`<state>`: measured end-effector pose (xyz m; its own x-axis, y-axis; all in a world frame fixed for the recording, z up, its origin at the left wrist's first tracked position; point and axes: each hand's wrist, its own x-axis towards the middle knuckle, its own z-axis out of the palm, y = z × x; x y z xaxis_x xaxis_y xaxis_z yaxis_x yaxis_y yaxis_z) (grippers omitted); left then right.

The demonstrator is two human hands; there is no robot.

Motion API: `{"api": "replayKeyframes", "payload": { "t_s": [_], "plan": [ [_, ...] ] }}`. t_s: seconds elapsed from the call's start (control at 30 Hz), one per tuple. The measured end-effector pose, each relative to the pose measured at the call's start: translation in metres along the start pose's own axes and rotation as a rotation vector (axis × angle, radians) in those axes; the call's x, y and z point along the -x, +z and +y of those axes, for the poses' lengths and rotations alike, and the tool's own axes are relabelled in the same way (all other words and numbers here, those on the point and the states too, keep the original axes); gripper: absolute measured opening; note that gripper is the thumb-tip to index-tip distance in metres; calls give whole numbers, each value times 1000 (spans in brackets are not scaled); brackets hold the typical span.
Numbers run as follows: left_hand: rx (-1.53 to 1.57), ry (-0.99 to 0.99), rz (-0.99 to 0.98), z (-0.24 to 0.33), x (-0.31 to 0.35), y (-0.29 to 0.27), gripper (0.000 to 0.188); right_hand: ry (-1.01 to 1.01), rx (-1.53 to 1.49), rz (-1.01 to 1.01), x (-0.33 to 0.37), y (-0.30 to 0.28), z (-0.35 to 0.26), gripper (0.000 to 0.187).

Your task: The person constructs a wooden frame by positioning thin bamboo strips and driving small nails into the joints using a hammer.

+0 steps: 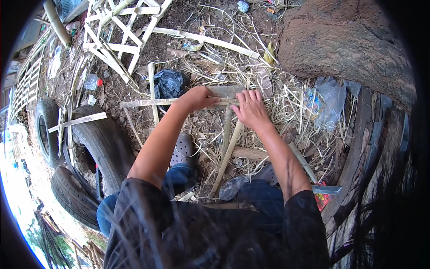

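Note:
A long pale bamboo strip [148,102] lies crosswise in front of me. My left hand [197,98] is closed on it near its right part, the thumb pointing inward. Close by, my right hand [251,107] has its fingers curled over the strip's right end, thumb toward the left hand. Just beyond the fingers lies a flat grey-brown piece [228,91], partly covered by the hands; its kind is unclear. Two narrow bamboo lengths [228,154] slant down from below the right hand toward my feet. Another upright strip [153,89] crosses the long one at left.
Old tyres [105,143] stand at left. A woven bamboo lattice [121,31] lies beyond, near a black plastic bag [170,84]. A thick tree trunk [345,40] fills the far right. Bamboo shavings [291,107], clear plastic [329,101] and litter cover the soil.

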<state>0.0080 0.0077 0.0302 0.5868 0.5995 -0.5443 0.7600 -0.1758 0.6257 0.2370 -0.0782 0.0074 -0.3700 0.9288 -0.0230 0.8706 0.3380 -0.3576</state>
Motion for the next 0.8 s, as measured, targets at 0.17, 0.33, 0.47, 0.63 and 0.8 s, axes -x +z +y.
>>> {"api": "replayKeyframes", "payload": {
  "t_s": [0.17,0.33,0.47,0.63,0.8],
  "plan": [
    [-1,-99,-122,-13,0,-7,39,-31,1,154,4,-16,-15,51],
    [51,-33,-74,-17,4,-13,45,-118,67,89,67,-75,23,48],
    [64,-84,-145,-26,12,-17,52,-17,105,-302,162,-89,50,44],
    [58,-96,-166,-26,8,-18,56,480,-138,-519,261,-77,58,42],
    [68,-129,-187,-23,9,-18,57,581,-58,-355,270,-61,87,45]
  ]
}}
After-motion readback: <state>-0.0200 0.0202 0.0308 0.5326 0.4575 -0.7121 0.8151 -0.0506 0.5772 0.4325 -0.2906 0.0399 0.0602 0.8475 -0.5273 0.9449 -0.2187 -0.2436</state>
